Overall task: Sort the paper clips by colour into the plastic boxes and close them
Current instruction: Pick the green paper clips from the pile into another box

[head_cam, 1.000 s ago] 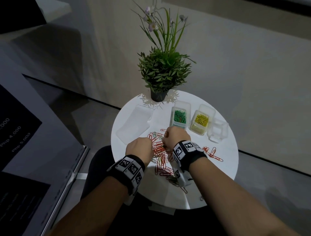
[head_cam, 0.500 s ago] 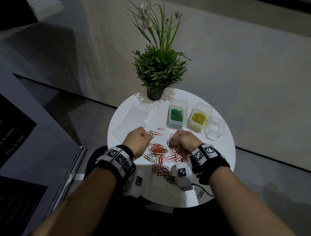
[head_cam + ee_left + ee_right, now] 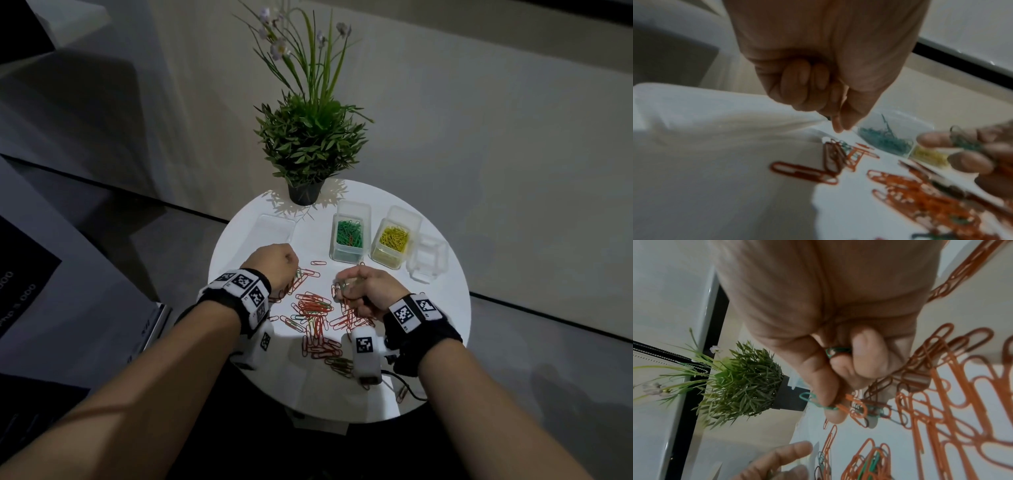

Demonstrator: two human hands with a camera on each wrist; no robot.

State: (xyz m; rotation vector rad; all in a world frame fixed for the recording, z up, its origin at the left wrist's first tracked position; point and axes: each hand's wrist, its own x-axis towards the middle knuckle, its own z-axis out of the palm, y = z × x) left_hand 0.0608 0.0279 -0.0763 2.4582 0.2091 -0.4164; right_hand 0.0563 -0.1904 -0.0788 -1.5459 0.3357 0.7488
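Right hand (image 3: 364,291) is pinching green clips (image 3: 835,352), prob. hoarding a batch for the green box (image 3: 349,236); left hand (image 3: 274,267) is curling, w/ fingertips (image 3: 838,128) seemingly holding nothing.

One round white table (image 3: 442,308) carries three open clear plastic boxes: one with green clips (image 3: 348,236), one with yellow clips (image 3: 394,241) and one empty box (image 3: 428,262). One flat clear lid (image 3: 275,228) lies apart, beside one potted plant (image 3: 306,150). Two hands, the left (image 3: 275,265) and the right (image 3: 366,291), work over loose orange and green clips (image 3: 315,308) too many and too tangled to count.
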